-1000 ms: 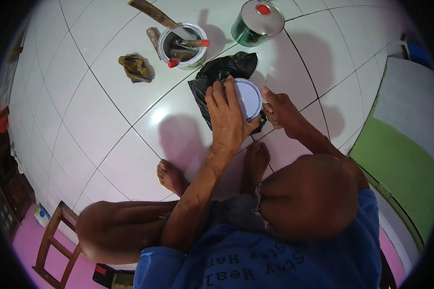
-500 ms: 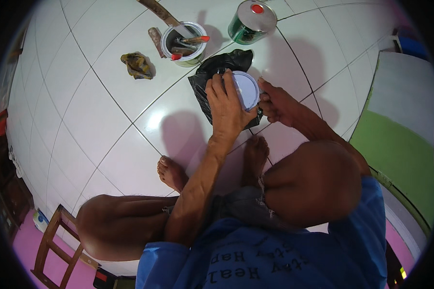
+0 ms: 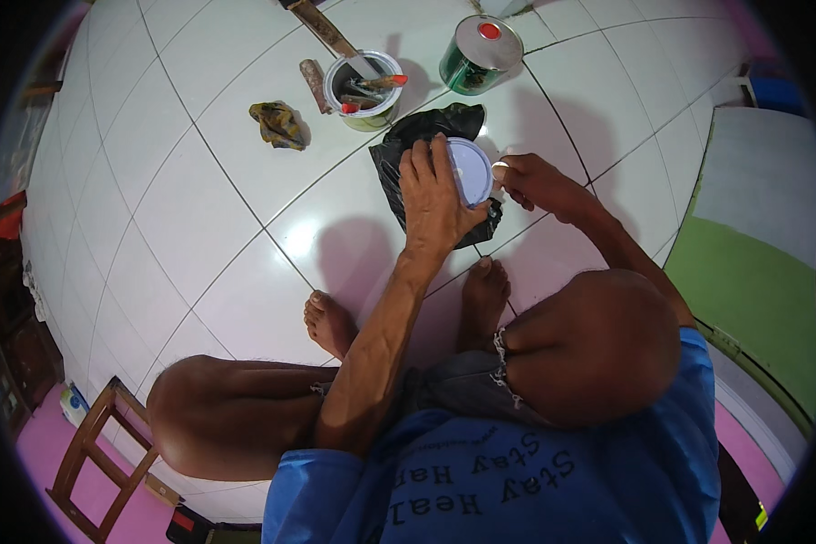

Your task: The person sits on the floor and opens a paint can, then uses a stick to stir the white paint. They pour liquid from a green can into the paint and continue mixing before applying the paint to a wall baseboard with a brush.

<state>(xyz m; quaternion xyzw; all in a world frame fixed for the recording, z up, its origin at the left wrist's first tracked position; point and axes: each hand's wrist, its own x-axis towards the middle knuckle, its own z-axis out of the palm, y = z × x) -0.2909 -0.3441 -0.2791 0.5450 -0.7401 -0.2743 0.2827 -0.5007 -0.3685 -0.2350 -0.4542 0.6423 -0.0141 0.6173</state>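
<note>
Gripping a white tub with left hand, right hand pinching its rim, glossy white tiled floor.

One head-worn fisheye view looks steeply down from close above the knees, white tiled floor stretching toward twelve o'clock.

white lid part-hidden by left hand, wooden stool cut off
</note>
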